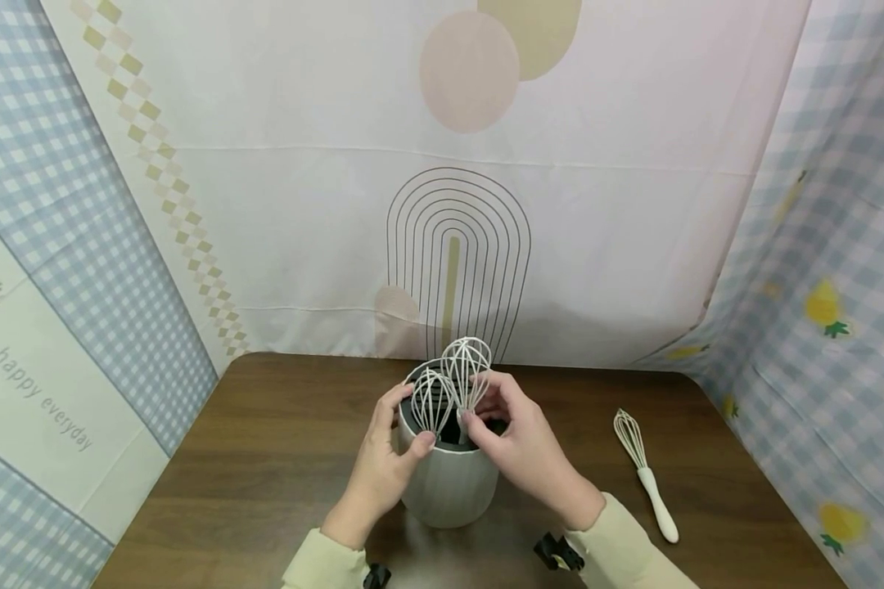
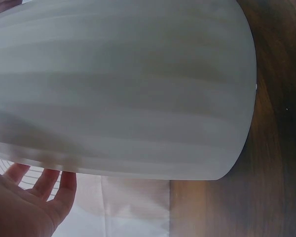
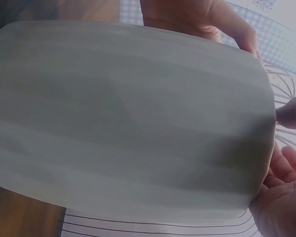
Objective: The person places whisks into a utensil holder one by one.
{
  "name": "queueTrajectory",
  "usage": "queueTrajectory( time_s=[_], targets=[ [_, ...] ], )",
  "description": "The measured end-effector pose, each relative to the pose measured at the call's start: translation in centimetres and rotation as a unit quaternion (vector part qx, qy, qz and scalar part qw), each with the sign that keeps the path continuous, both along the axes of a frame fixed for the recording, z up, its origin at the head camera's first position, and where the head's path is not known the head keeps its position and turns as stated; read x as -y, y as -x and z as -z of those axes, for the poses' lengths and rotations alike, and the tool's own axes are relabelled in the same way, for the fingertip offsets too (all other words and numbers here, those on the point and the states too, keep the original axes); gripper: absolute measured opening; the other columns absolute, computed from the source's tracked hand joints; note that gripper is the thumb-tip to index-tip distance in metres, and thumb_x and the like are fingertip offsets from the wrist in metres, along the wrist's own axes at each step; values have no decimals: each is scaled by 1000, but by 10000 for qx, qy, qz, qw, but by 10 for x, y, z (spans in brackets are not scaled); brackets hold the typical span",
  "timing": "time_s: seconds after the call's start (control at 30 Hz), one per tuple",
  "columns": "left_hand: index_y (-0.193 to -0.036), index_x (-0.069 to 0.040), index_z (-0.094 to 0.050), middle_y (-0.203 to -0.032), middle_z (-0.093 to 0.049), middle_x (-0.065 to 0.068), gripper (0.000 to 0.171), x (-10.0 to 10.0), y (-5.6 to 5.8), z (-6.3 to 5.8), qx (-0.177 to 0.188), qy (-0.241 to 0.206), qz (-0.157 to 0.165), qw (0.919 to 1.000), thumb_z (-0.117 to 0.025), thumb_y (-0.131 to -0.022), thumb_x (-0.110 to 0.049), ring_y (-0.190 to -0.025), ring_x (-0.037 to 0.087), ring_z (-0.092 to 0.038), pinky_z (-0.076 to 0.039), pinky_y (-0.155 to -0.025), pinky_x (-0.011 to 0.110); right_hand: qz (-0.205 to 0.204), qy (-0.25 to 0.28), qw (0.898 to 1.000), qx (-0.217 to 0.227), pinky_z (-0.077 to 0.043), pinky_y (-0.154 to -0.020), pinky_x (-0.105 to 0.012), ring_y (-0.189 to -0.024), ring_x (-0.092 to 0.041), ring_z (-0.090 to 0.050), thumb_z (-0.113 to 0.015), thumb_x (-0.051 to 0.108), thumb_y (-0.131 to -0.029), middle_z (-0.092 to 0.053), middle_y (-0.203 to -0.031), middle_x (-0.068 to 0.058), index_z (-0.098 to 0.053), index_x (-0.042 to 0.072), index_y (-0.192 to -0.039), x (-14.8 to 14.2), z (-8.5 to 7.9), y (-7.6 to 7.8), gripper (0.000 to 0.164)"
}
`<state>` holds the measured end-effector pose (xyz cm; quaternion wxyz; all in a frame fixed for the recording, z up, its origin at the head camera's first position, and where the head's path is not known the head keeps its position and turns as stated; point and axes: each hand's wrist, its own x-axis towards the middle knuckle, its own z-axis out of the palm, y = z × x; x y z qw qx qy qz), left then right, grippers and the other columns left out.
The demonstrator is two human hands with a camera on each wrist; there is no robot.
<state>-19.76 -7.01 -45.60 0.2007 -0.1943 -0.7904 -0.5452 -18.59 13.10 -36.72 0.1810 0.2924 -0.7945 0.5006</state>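
A light grey, ribbed utensil holder (image 1: 449, 489) with a dark insert stands upright on the table. Two white wire whisks rise from its opening, a lower whisk (image 1: 430, 399) at the left and a taller whisk (image 1: 466, 360) beside it. My left hand (image 1: 380, 468) grips the holder's left side, thumb at the front rim; its fingers (image 2: 64, 195) lie along the wall in the left wrist view. With thumb and fingers, my right hand (image 1: 530, 446) pinches the taller whisk just below its wires, over the right rim. Inside the holder, the whisk handles are mostly hidden.
Another whisk (image 1: 647, 478) with a white handle lies on the brown wooden table (image 1: 265, 474) to the right. Behind the table hangs a pale printed cloth (image 1: 302, 245), with blue checked cloth (image 1: 840, 245) at both sides.
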Motion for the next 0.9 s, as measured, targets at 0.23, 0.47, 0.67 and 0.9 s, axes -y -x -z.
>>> queueTrajectory(
  time_s=[0.23, 0.47, 0.67, 0.9],
  targets=[
    [-145, -27, -36, -149, -37, 4, 65, 0, -1, -1, -24, -40, 53, 10000, -67, -88, -33, -127, 17, -43, -42, -96, 48, -172, -57, 9998, -25, -56, -72, -36, -81, -27, -64, -70, -12, -79, -64, -92, -17, -41, -4, -129, 1, -17, -13, 58],
    [-144, -28, -37, -149, -37, 0, 65, 0, 0, 0, -104, -68, 42, 9999, -68, -87, -32, -128, 18, -43, -42, -97, 47, -248, -82, 9996, -70, -53, -80, -42, -101, -34, -58, -79, -3, -75, -57, -112, -22, -39, -3, -135, -2, -17, -15, 72],
    [-144, -29, -36, -150, -36, -2, 65, 0, 0, 0, -89, -38, 33, 9999, -68, -88, -33, -128, 17, -43, -42, -97, 45, -236, -109, 9995, -190, -53, -81, -44, -104, -32, -57, -80, -2, -74, -56, -118, -22, -43, -4, -133, -3, -18, -16, 70],
    [-144, -28, -37, -149, -37, 1, 66, 0, 0, 0, -75, -103, 21, 9999, -69, -87, -32, -127, 19, -43, -42, -97, 49, -27, -124, 9994, -329, -53, -81, -44, -102, -35, -58, -81, -2, -73, -57, -116, -20, -47, -4, -129, -11, -22, -17, 66]
  ],
)
